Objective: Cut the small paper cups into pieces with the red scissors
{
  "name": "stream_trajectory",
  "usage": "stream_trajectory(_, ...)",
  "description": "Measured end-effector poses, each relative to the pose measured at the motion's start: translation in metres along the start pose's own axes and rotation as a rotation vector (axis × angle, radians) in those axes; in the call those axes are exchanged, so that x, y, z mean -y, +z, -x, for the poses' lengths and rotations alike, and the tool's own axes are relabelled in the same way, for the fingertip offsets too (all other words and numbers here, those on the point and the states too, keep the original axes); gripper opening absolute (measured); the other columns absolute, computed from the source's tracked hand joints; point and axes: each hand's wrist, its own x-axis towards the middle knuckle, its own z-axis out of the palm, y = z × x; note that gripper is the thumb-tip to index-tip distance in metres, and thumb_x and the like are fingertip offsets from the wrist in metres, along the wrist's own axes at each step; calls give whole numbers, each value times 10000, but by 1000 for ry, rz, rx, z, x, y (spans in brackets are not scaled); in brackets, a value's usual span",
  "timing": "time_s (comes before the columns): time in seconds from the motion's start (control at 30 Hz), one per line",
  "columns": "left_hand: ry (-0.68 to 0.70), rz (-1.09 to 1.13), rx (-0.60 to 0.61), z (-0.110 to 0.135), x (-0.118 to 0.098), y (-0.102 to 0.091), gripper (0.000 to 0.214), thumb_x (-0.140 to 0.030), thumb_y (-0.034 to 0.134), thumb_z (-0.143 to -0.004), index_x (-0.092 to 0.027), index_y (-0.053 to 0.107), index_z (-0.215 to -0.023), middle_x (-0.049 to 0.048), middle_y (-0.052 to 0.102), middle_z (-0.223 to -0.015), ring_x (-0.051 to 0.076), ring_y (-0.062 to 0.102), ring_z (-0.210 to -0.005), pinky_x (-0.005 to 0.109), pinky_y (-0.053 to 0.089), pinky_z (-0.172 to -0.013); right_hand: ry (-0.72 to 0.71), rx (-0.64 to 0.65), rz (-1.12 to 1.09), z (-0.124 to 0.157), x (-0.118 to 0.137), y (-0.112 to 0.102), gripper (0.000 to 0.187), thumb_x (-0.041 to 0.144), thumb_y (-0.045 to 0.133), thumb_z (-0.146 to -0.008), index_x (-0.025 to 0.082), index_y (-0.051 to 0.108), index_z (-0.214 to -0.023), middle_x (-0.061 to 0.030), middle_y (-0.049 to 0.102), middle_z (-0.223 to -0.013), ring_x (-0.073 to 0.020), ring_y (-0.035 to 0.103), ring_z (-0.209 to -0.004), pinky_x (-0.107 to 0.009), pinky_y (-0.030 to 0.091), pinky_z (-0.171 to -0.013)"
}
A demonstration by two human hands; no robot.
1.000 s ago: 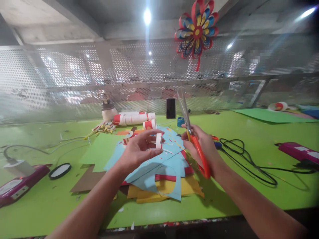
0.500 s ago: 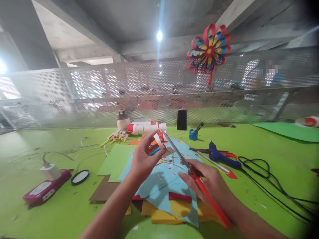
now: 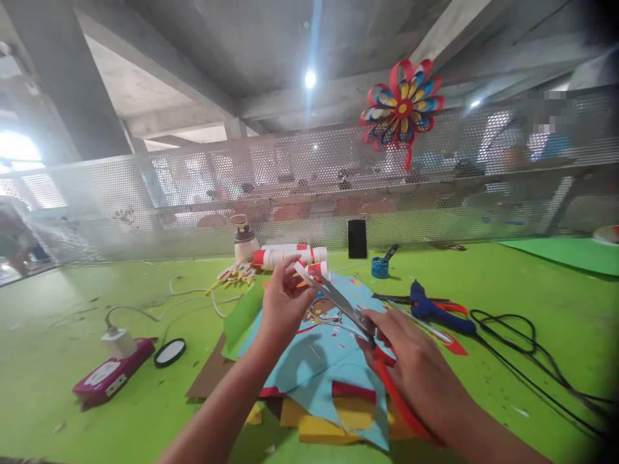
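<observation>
We saw the left hand [image 3: 285, 306] raised above the green table [image 3: 87, 335], forearm rising from the lower edge of the view and wrist bent back a little; its thumb and fingers were pinched together on a small white paper strip [image 3: 302, 273], which stood up just past the fingertips. The right hand [image 3: 416, 367] came in from the lower right, lower than the left, its fingers wrapped through the red handles of the scissors [image 3: 355, 319] — clamped on them; the grey blades ran up and to the left, tips reaching the strip, though we could not tell whether the blades were parted or closed there. The two hands were near each other but not touching; the scissors bridged the gap between them.

Below the hands lay a heap of cut paper: light blue sheets [image 3: 314, 361] on top, yellow sheets [image 3: 324, 425] beneath, a green sheet [image 3: 242, 316] curling at the left edge, brown card [image 3: 210, 383] under that. Behind the left hand lay white glue bottles [image 3: 285, 255] with red bands on their sides; a dark phone [image 3: 357, 238] stood against the mesh screen [image 3: 145, 193]. To the right of the scissors lay a blue glue gun [image 3: 435, 309], its black cable [image 3: 522, 348] looping beyond; well to the left sat a magenta box [image 3: 113, 374] with a white plug on it — a round black-rimmed lens [image 3: 170, 352] just beside. A paper flower [image 3: 401, 106] hung on the mesh above.
</observation>
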Motion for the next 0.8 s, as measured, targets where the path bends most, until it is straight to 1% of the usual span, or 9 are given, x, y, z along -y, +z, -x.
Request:
stream_trajectory(0.13,-32,-2,24,-1,1,2,564,-132,742,-673,-215,469,-1159,42,665,-1060,186,695,-946,341,555,-849,15,25,-12,0,-1,0,330,151,518,-869,118,607,-1185,-175,626,-997,-325,643,-887,-530,565,-742)
stream_trajectory(0.27,3,31,43,-3,6,2,563,-134,734,-672,-224,451,-1150,48,645,-1082,190,683,-969,349,556,-850,43,43,17,-1,-4,2,335,129,517,-869,106,598,-1193,-173,608,-992,-335,627,-923,-537,550,-765)
stream_trajectory(0.33,27,25,25,-4,9,1,565,-114,729,-656,-224,454,-1137,42,630,-1076,171,671,-949,325,558,-825,45,51,38,0,-6,4,334,117,511,-869,108,595,-1192,-163,604,-983,-325,627,-906,-520,550,-762)
stream_trajectory(0.47,69,-70,-31,-4,16,-4,566,-63,683,-649,-221,470,-1150,20,615,-1003,137,638,-890,277,551,-773,63,99,90,1,-8,8,331,117,529,-854,120,604,-1176,-147,605,-964,-314,632,-855,-493,556,-728)
stream_trajectory(0.67,90,-210,-47,-2,24,-13,576,-65,655,-675,-218,482,-1203,15,621,-976,137,631,-878,283,546,-780,42,115,133,4,-9,9,357,103,515,-847,115,599,-1194,-145,605,-949,-311,629,-839,-496,553,-723)
stream_trajectory(0.8,109,-270,-63,-2,25,-16,569,-59,650,-681,-220,489,-1203,14,635,-963,145,649,-872,293,550,-784,74,147,121,5,-7,11,372,121,551,-838,137,588,-1208,-129,603,-945,-299,618,-844,-477,546,-728)
